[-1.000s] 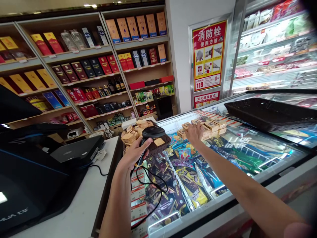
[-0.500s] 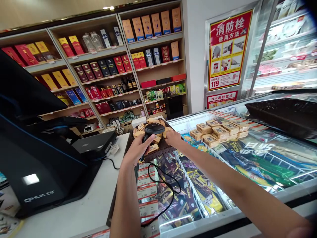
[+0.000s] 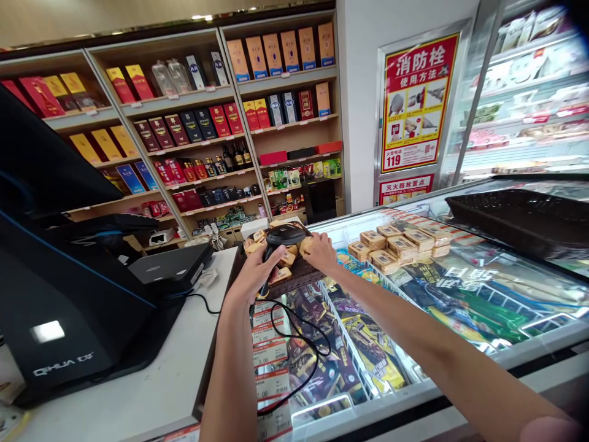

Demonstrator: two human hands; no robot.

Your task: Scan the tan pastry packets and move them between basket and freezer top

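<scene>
With fingers of the left hand (image 3: 257, 271) wrapped round its handle, gripping the black barcode scanner (image 3: 286, 232) in the head view, holding it tilted over a brown woven basket (image 3: 301, 278). Across to the right hand (image 3: 323, 253): closed on a tan packet (image 3: 305, 247) beside the scanner's head, at the basket's right side; cannot tell whether lifted clear. Spot more tan packets (image 3: 281, 275) heaped in that basket. Just right of the right hand, see labelled packets (image 3: 402, 248) stacked in rows on the glass-topped chest freezer (image 3: 534, 347). Follow a thin black cable (image 3: 316, 362) looping over the freezer below. Off left, catch a black QIHUA till (image 3: 69, 337) on the white counter (image 3: 177, 350); far right, a dark woven tray (image 3: 519, 215).
</scene>
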